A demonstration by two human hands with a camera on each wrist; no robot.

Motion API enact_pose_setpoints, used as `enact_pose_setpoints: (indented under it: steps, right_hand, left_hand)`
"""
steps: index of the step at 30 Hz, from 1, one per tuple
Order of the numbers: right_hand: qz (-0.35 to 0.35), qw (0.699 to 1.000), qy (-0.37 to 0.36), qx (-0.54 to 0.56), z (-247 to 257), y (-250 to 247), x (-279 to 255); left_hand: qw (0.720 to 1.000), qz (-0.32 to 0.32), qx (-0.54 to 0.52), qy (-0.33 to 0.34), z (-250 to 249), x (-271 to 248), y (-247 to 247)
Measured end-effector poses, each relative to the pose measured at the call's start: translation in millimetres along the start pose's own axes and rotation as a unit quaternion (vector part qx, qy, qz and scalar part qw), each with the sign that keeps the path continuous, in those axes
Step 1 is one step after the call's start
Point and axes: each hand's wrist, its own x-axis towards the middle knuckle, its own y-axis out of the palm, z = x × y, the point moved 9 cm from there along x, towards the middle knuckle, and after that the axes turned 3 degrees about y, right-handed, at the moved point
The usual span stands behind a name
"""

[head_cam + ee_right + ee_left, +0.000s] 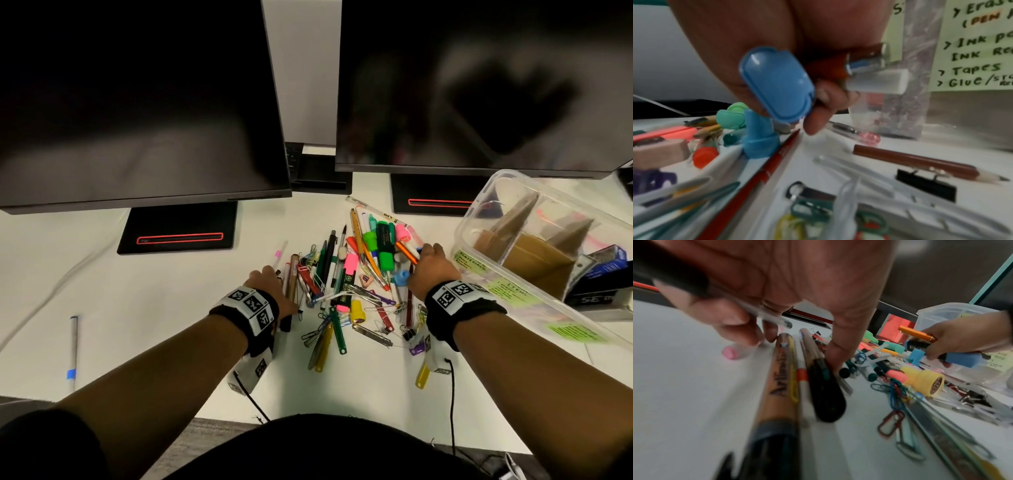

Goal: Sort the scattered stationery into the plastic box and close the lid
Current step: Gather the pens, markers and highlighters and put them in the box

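A mixed pile of pens, highlighters, clips and erasers [346, 284] lies in the middle of the white desk. My left hand [265, 275] is at the pile's left edge. It holds a clear pen [768, 316] across the palm, and its fingertips touch a brown pen [781, 369] and a black marker [824, 391]. My right hand [433, 263] is at the pile's right edge and grips an orange pen [406, 251], a blue plastic piece [777, 84] and a white eraser [877, 81]. The clear plastic box [460, 226] stands open just right of that hand, with cardboard dividers inside.
Two dark monitors [144, 102] on black stands fill the back of the desk. Green handwritten labels [972, 48] are stuck on the box wall. A lone white marker [73, 349] lies at the far left. A blue carton [606, 263] sits beyond the box.
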Motion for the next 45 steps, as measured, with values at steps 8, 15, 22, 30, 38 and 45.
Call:
enact_pose_setpoints:
  steps: [8,15,22,30,38,45]
  right_hand:
    - [-0.003,0.999,0.003,-0.041,-2.5,8.8,0.2]
    - [-0.001,0.999,0.033,0.005,-9.5,11.2,-3.5]
    - [-0.006,0.995,0.052,0.089,-13.7,1.6,-10.4]
    - [-0.059,0.966,-0.014,0.251,10.1,-47.4,-25.8]
    - [-0.071,0.825,0.075,0.556,-39.8,-112.2,-21.6]
    - [-0.037,0.857,0.148,0.493,-89.6,-129.1,16.6]
  left_hand:
    - [0.999,-0.044,-0.013,-0.026,14.4,9.8,-17.9]
    - [0.998,-0.029,-0.033,-0.054,24.5,16.5,-7.9]
    - [0.999,-0.032,-0.035,-0.019,10.6,21.2,-5.2]
    - [0.998,-0.051,-0.009,0.020,2.5,27.5,-6.6]
    - [0.998,-0.039,0.034,0.038,-3.0,29.4,-14.5]
    - [0.998,-0.044,0.019,0.045,-6.7,25.8,-45.3]
